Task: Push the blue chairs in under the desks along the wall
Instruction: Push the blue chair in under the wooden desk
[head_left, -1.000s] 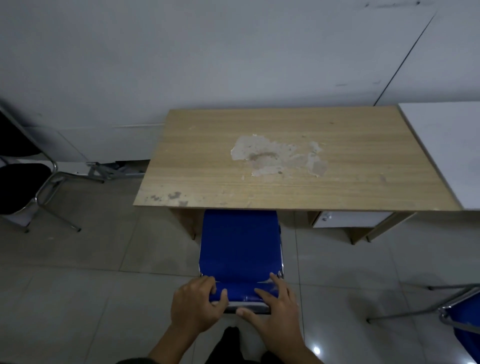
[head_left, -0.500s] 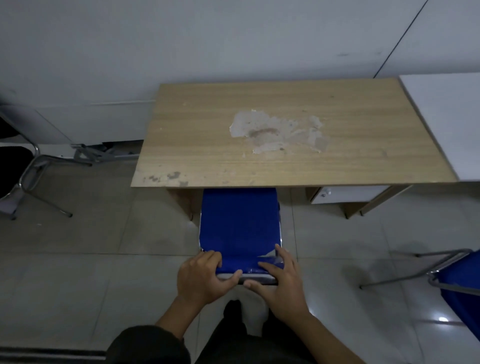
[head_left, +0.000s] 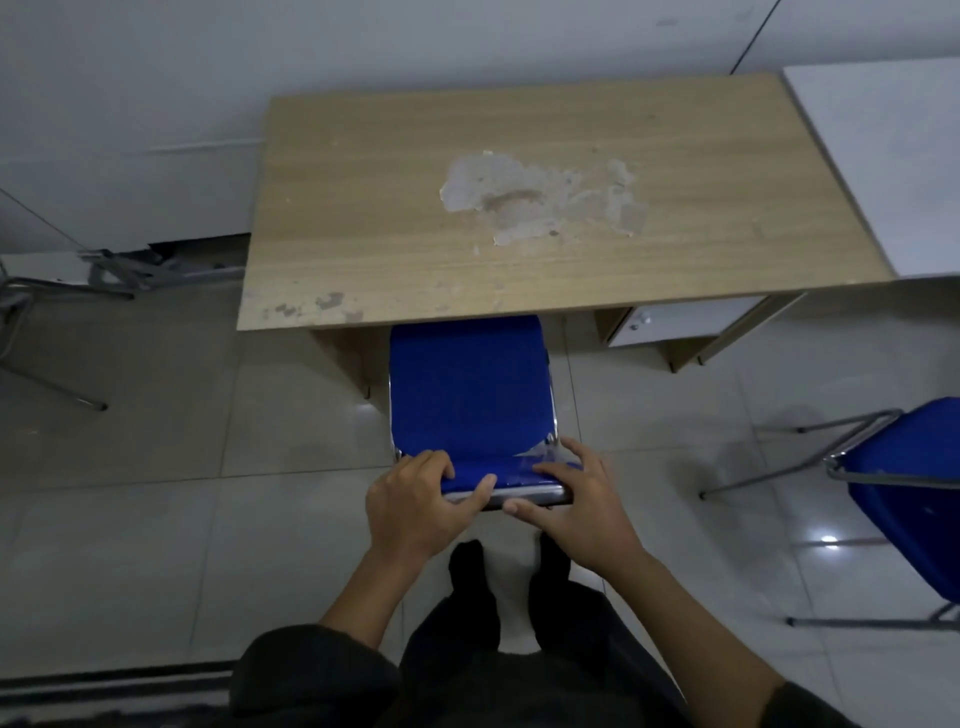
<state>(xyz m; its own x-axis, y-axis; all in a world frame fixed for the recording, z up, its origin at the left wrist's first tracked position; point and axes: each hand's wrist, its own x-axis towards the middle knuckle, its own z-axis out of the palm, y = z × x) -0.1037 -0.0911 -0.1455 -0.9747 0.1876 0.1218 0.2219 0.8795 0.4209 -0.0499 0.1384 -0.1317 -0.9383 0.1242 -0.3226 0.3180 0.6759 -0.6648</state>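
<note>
A blue chair (head_left: 470, 389) with a chrome frame stands in front of me, its seat partly under the front edge of a worn wooden desk (head_left: 519, 223) against the wall. My left hand (head_left: 415, 501) grips the top left of the chair's backrest. My right hand (head_left: 576, 501) grips the top right of the same backrest, fingers over the bar. A second blue chair (head_left: 914, 483) stands out on the floor at the right, away from the desks.
A white desk (head_left: 893, 156) adjoins the wooden one on the right. A white drawer unit (head_left: 685, 322) sits under the wooden desk's right side. Metal chair legs (head_left: 47, 332) lie at the far left. My feet (head_left: 509, 577) stand just behind the chair on the tiled floor.
The view has drawn back and tilted down, so more of my arms and legs show. Both hands keep their grip on the backrest. The chair sits about as far under the desk as before.
</note>
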